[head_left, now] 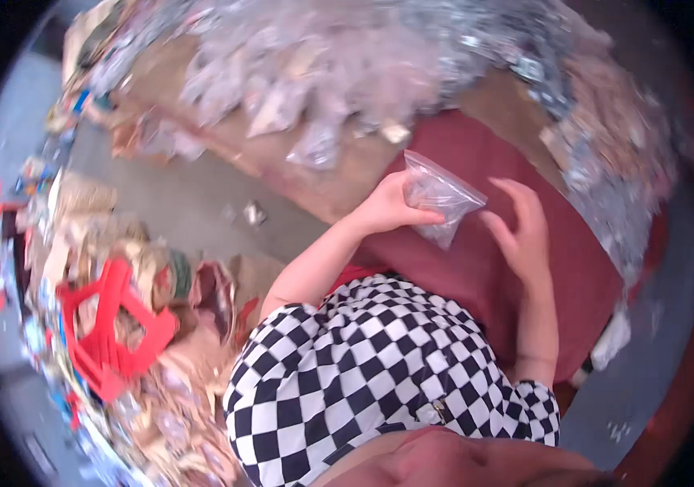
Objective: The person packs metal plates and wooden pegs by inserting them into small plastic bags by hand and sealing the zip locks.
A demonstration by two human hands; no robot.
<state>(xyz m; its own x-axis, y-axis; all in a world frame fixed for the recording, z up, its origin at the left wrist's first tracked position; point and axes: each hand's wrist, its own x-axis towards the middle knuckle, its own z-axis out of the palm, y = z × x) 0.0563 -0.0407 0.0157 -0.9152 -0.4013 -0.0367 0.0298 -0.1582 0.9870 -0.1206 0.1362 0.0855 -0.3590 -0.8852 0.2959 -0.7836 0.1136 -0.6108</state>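
A small clear zip-top plastic bag [444, 191] is pinched at its left side between the thumb and fingers of my left hand [395, 203]. Its zip edge slants down to the right, and I cannot tell whether anything is inside. Just right of the bag's corner is my right hand [523, 231], thumb and fingers apart, with nothing visible in it. Beneath both hands spreads a dark red cloth [558, 284].
A large heap of clear plastic bags [322, 65] lies beyond the cloth and continues down the right side. On the left, a red plastic frame [116, 325] sits among brown paper scraps [193, 406]. One small crumpled piece [255, 213] lies on the grey floor.
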